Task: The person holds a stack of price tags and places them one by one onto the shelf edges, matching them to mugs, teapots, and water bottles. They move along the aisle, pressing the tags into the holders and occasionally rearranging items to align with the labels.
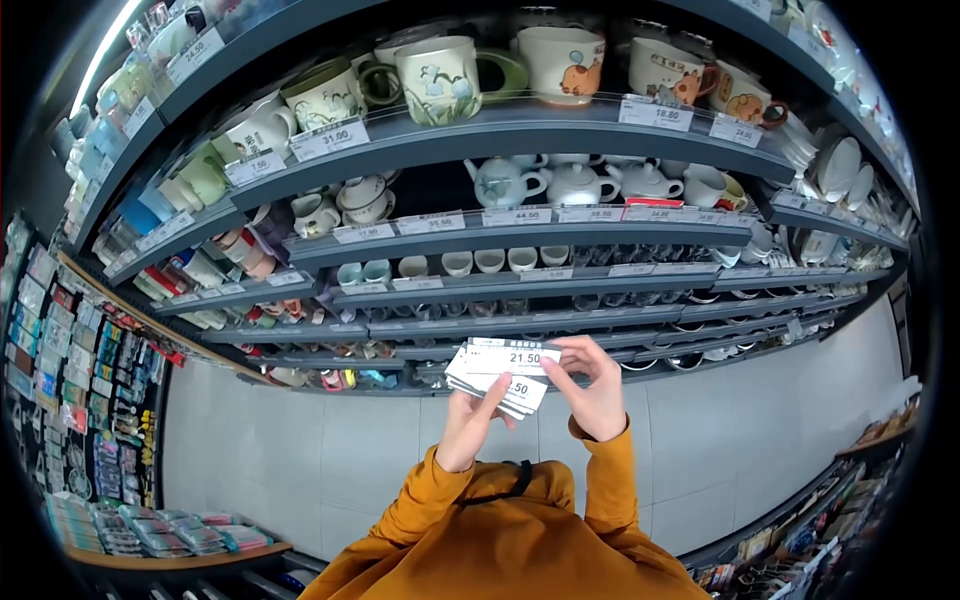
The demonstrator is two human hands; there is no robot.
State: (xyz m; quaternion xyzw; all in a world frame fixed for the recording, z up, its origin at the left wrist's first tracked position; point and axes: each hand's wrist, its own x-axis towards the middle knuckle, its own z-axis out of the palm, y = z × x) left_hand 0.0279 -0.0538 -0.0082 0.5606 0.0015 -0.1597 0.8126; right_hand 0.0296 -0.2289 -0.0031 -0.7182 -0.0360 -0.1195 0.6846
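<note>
My left hand [470,425] is closed on a stack of white price tags [518,394], its thumb lying across the front. Between the thumb and fingers of my right hand [592,385] is the right edge of the top price tag [505,359], printed 21.50. That tag overlaps the stack, and a lower tag shows a partly covered price ending in .50. Both hands are in front of my body, over the floor and before the lower shelves. Mustard-coloured sleeves [606,480] cover my arms.
Curved-looking shelves [560,135] ahead carry mugs [436,80], teapots [507,182], small cups [457,263] and plates [838,165], with price tags along their edges. Packaged goods [85,360] hang at the left. Grey floor tiles [260,450] lie below, and another shelf [770,550] stands at the lower right.
</note>
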